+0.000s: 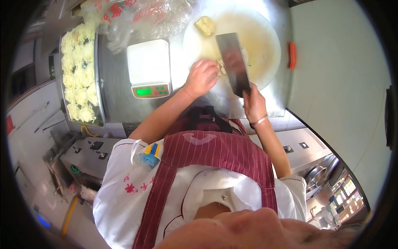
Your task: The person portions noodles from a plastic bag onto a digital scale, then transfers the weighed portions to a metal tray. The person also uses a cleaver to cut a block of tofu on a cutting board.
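My right hand [254, 104] grips the handle of a broad steel cleaver [233, 62], whose blade stands over a round pale cutting board [265, 37]. My left hand [202, 77] presses down on pale yellowish pieces of food [221, 66] right beside the blade. A separate yellowish lump [205, 25] lies at the board's far left edge. A thin bracelet circles my right wrist.
A white kitchen scale [149, 68] with a lit green display stands left of the board on the steel counter [114, 89]. Further left a tray [78, 70] holds several pale shaped pieces. Crumpled clear plastic bags [137, 18] lie behind. An orange item [292, 55] hangs at the right.
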